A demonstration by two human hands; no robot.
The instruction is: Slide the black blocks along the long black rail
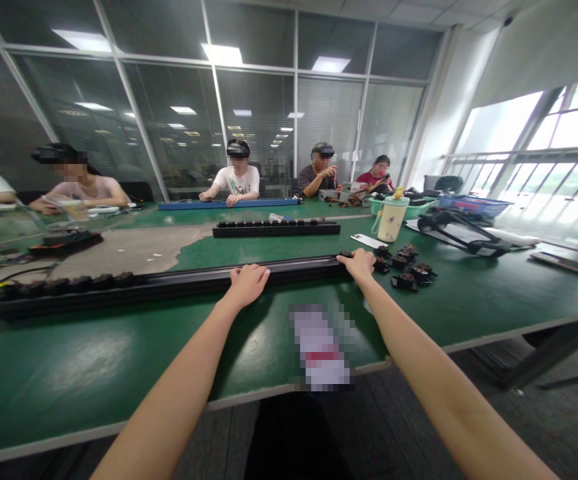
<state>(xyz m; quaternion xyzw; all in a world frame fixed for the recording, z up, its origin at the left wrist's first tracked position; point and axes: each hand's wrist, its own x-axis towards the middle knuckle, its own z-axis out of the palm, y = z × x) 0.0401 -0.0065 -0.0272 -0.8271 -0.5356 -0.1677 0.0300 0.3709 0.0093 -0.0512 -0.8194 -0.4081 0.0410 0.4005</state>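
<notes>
A long black rail point(189, 283) lies across the table in front of me, with several black socket-like blocks point(73, 285) seated along its left part. Closed over the rail's near edge around its middle is my left hand point(249, 283). My right hand point(360, 265) is at the rail's right end, thumb and fingers closed about a small black block point(345, 254) there; the fingers partly hide it. Just right of that hand sits a loose pile of similar black blocks point(413, 275).
A phone point(319, 350) lies near the table's front edge. Beyond the rail are a second, shorter black rail point(276, 229), a white phone point(367, 241) and a cream cup point(393, 219). Other people sit along the far side, one at a blue rail point(229, 204).
</notes>
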